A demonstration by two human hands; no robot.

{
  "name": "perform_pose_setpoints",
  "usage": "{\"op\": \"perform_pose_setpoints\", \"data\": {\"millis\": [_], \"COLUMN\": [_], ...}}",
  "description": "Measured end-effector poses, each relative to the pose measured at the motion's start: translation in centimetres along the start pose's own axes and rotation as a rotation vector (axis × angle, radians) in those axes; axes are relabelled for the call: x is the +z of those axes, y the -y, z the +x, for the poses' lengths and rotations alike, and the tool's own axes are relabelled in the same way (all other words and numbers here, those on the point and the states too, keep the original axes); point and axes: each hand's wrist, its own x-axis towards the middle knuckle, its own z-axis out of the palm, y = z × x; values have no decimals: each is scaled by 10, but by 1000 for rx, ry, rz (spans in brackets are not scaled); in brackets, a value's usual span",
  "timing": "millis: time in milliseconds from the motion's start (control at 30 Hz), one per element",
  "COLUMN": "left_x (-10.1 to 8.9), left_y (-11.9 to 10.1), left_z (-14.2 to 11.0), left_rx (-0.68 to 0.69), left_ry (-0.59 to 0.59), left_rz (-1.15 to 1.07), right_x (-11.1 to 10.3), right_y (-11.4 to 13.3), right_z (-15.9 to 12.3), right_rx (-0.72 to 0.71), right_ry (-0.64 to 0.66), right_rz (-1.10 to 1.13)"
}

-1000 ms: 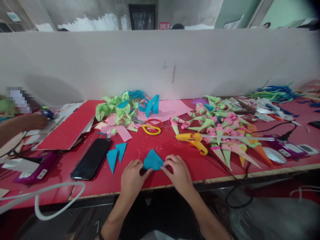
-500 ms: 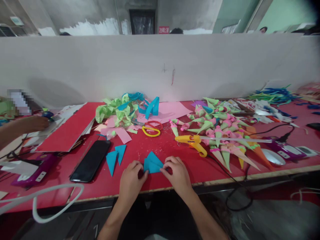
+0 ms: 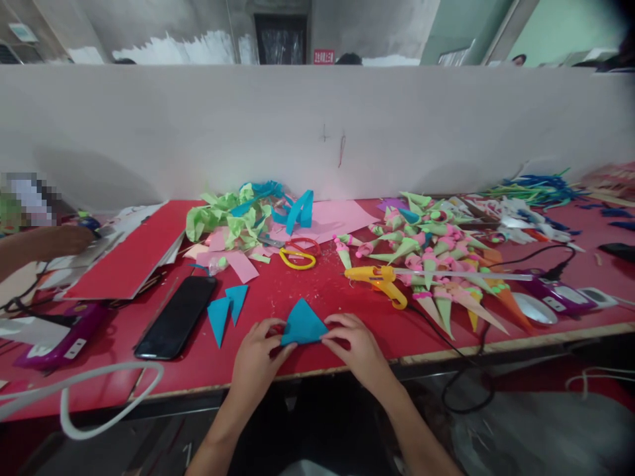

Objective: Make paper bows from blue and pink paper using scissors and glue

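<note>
Head camera: the blue paper (image 3: 303,324) lies at the near edge of the red table (image 3: 191,380), the clock's centre here, with 12 pointing away from the person. Half a second ago, a slanting edge crossed its face and a second layer showed; now it presents one smooth wedge, point toward 12, with a straight edge toward 6. The left hand (image 3: 258,350), at 8 o'clock, pinches the left corner between thumb and fingers; the right hand (image 3: 354,344), at 4 o'clock, grips the right corner with its thumb and fingertips. Between 9 and 10 o'clock, the two blue pieces (image 3: 218,320) lie as before, near the phone (image 3: 176,317). The scissors (image 3: 298,268) stay at 12, and the yellow glue gun (image 3: 372,272) at 2, a clear stick set in its back end. Beyond the gun, also at 2 o'clock, paper cones (image 3: 436,297) are heaped, several with pink trim; what their open ends hold is too small to tell. At 3 o'clock, a purple power strip (image 3: 558,294) has a black plug in it. Crumpled green paper (image 3: 223,218) lies at 11. Toward 10 o'clock, a co-worker's hand (image 3: 69,241) remains past the red folder (image 3: 129,254); its finger state cannot be told.
</note>
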Motion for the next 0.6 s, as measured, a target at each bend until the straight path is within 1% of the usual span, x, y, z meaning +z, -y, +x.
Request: {"op": "perform_pose_setpoints", "data": {"millis": [167,333,467,600], "left_x": [0,2,1,0], "left_y": [-3,-4,-5,-6], "left_z": [2,2,5,8], "left_rx": [-25,-67,-89,-91], "left_ry": [-26,-34,16,73], "left_rz": [125,185,228,279], "right_x": [0,8,12,13], "right_y": [1,0,0,2], "right_z": [2,2,2,2], "right_rx": [20,11,7,1], "right_ry": [-27,-96,-127,-125], "right_rz": [-7,-67,-163,-192]}}
